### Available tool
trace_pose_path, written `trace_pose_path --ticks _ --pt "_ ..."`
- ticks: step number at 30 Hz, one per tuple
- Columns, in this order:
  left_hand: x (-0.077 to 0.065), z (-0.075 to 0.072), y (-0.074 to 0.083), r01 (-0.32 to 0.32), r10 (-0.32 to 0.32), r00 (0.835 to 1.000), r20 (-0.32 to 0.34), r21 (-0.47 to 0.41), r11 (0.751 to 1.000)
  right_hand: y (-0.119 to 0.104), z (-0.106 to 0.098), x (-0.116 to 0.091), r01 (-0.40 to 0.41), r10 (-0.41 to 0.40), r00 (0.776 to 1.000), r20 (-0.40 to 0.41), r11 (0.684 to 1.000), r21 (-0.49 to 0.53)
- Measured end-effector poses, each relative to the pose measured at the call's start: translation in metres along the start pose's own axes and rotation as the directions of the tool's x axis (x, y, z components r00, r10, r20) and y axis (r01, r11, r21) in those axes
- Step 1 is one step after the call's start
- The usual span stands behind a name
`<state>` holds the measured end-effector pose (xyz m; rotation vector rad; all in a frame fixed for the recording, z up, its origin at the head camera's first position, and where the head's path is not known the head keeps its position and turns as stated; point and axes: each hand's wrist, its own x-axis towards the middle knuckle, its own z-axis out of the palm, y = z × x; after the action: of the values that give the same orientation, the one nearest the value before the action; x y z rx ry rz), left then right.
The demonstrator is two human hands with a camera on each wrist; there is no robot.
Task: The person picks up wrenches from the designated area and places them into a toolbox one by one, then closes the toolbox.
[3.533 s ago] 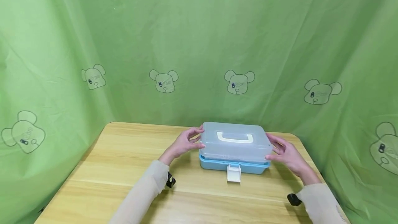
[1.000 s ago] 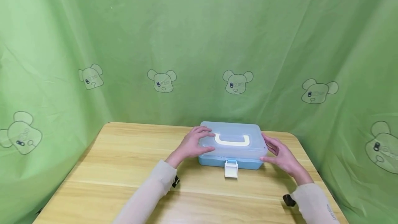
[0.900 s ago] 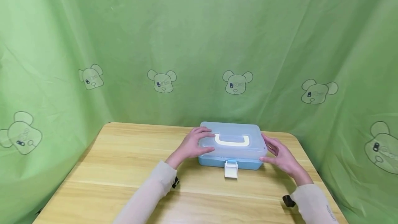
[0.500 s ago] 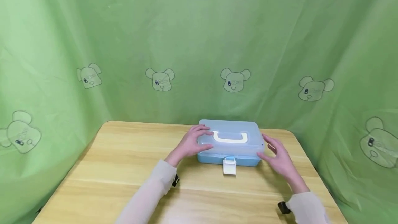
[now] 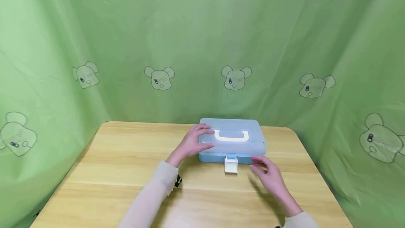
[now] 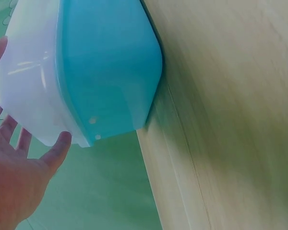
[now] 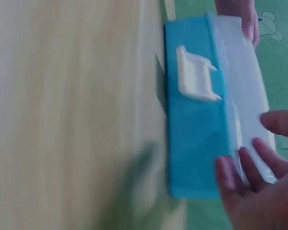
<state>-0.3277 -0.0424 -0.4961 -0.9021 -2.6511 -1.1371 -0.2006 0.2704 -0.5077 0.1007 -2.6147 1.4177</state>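
Note:
A storage box with a light blue base [image 5: 211, 157] and a frosted clear lid [image 5: 229, 124] stands at the back of the table. The lid sits down on the base, and its white handle [image 5: 231, 139] lies flat. From the front hangs a white latch [image 5: 231, 166], flipped down. My left hand [image 5: 191, 143] rests on the lid's left end with spread fingers; the left wrist view puts its thumb near the lid's rim. My right hand [image 5: 269, 177] hovers off the box's front right corner, fingers loosely bent and holding nothing. In the right wrist view its fingers [image 7: 252, 167] overlap the lid.
The light wooden table [image 5: 126, 171] stretches left of and in front of the box. Behind and on both sides hangs a green curtain [image 5: 190, 45] printed with bear heads, close to the table's back edge.
Over the earlier frames the lid settled onto the base and my left hand slid onto its top. My right hand has since left the box's right end and moved forward and left, toward the latch.

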Motion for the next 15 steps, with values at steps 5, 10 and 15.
trace_pose_path --ticks 5,10,15 --pt "-0.002 0.000 -0.004 0.012 -0.012 1.000 0.001 -0.001 1.000 0.013 0.022 0.001 -0.040 0.016 0.974 0.227 0.994 0.102" --pt "-0.001 0.000 -0.003 0.015 -0.015 1.000 -0.004 -0.024 1.000 0.015 0.037 0.003 -0.095 0.039 0.960 0.277 0.977 0.191" --pt "0.001 -0.001 -0.004 0.013 -0.013 1.000 0.005 -0.021 1.000 0.012 0.046 0.007 -0.156 0.099 0.958 0.271 0.968 0.198"
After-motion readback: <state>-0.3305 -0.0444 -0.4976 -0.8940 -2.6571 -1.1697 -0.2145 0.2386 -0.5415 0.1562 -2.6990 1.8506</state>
